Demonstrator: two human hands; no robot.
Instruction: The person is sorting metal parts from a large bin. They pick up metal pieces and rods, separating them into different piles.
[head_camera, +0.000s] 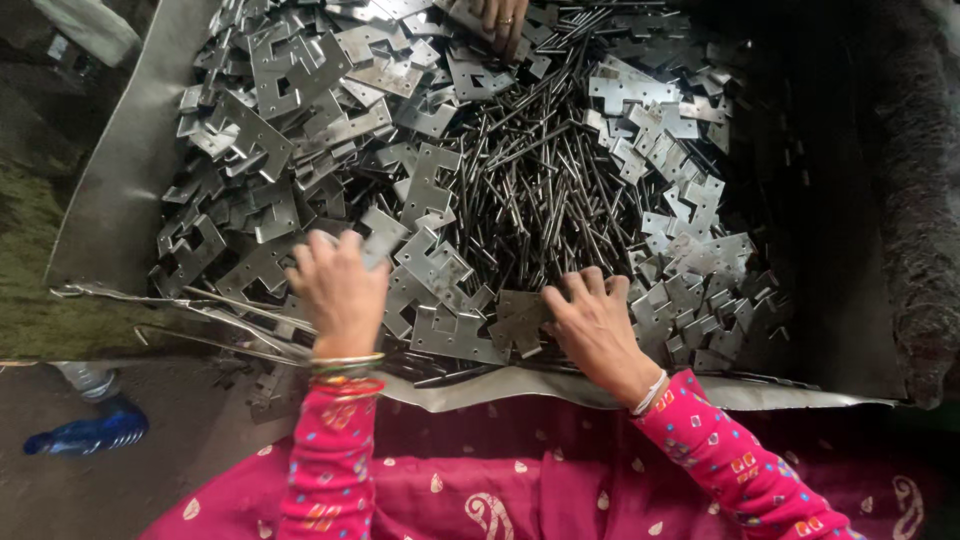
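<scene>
A big heap of flat grey metal hinge plates fills a sheet-metal tray. A pile of thin steel pins lies in the heap's middle. My left hand rests on the near plates, its fingers curled on a small plate. Over to the right, my right hand lies palm down on the plates with its fingers spread, touching a plate by its thumb. Both arms wear pink patterned sleeves and bangles.
Another person's hand reaches into the heap at the top edge. Bent metal strips stick out at the tray's near left corner. A blue plastic bottle lies on the floor at left. Dark cloth borders the right side.
</scene>
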